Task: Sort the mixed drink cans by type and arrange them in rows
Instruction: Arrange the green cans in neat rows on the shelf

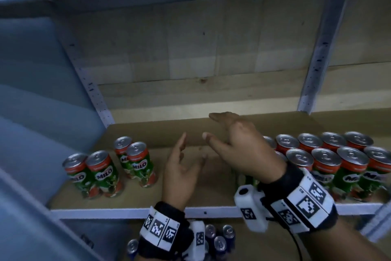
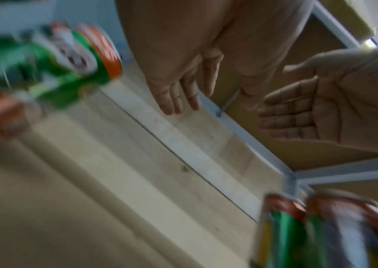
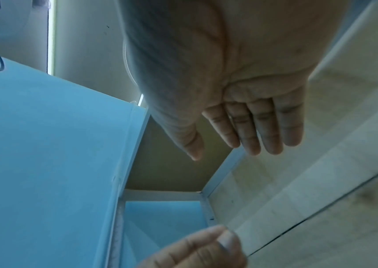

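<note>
Four green-and-red Milo cans (image 1: 105, 170) stand upright at the left of the cardboard-lined shelf (image 1: 143, 195). Several more Milo cans (image 1: 323, 155) stand in two rows at the right. Both hands hover over the bare middle between the groups and hold nothing. My left hand (image 1: 190, 150) has its palm turned right and its fingers straight. My right hand (image 1: 213, 128) is spread, palm down, just right of it. In the left wrist view my left hand (image 2: 206, 87) faces the right palm (image 2: 334, 116), with blurred cans (image 2: 64, 59) beside it. The right wrist view shows my right hand (image 3: 229, 145) flat and empty.
Blue-topped cans (image 1: 220, 239) stand on the shelf below, partly hidden by my wrists. A white metal upright (image 1: 317, 53) divides the shelf at the back right. A blue wall (image 1: 31, 91) closes the left side. The shelf's white front rail (image 1: 105, 213) runs under my wrists.
</note>
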